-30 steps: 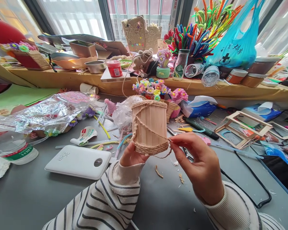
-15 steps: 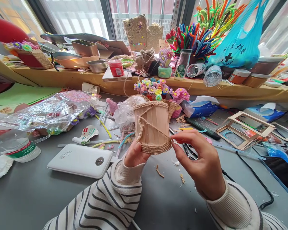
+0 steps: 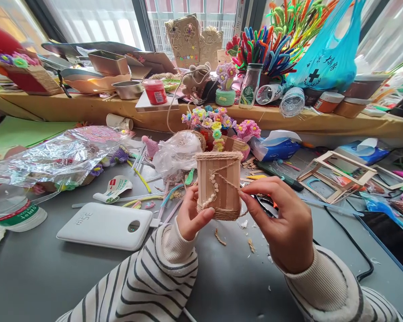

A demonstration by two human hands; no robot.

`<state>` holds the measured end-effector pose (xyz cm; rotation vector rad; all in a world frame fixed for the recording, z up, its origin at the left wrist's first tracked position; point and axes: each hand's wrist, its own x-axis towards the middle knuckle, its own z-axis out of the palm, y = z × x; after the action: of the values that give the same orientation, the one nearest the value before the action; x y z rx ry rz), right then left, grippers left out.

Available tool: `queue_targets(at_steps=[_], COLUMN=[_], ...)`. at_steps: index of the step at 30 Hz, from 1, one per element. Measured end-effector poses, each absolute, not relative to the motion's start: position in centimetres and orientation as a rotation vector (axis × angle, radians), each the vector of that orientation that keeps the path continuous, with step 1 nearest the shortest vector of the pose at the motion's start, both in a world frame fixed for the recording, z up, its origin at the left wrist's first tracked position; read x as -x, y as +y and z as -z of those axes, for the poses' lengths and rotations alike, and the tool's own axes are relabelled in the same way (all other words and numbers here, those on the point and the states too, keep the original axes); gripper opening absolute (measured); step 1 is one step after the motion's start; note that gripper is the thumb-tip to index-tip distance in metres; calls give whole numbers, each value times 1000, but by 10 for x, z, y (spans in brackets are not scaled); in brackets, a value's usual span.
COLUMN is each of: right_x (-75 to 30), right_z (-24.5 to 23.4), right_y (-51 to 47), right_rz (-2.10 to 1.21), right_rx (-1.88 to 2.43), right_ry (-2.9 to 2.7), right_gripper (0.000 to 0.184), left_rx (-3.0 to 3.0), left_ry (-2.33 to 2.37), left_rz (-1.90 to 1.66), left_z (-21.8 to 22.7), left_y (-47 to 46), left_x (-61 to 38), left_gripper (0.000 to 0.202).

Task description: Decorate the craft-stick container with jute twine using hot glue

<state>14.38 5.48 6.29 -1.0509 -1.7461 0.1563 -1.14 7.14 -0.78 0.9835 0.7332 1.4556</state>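
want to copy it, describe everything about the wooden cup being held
The cup is upright, made of pale flat wooden sticks side by side. Twine bands its rim and base, and a knotted strand crosses its front. The left hand grips its lower left; the right hand pinches the twine at its right edge, above the table.

Stick cup (image 3: pixel 221 188): pale wooden slats, upright, lower left side in left hand (image 3: pixel 191 217). Twine (image 3: pixel 218 156) bands rim and base; knotted strand crosses front diagonally, pinched by right hand (image 3: pixel 282 228) at right edge.
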Motion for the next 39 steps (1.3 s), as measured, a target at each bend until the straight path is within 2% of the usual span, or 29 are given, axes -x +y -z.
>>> queue_targets(at_steps=[14, 20, 29, 35, 39], right_x=[-145, -144, -144, -143, -142], right_z=[-62, -60, -57, -53, -52], right_y=[55, 57, 59, 60, 60], right_rz=[-237, -211, -227, -349, -418], right_rx=[1041, 1010, 992, 977, 972], right_ry=[-1707, -1727, -1716, -1684, -1668], right_gripper=[11, 13, 17, 20, 20], left_rx=[-941, -926, -745, -680, -677], left_ry=[704, 544, 523, 505, 505], left_rz=[-1438, -1339, -1198, -1221, -1219], left_z=[9, 3, -10, -13, -11], left_y=[71, 74, 67, 66, 67], left_x=[12, 11, 18, 20, 21], left_gripper=[54, 61, 59, 53, 57])
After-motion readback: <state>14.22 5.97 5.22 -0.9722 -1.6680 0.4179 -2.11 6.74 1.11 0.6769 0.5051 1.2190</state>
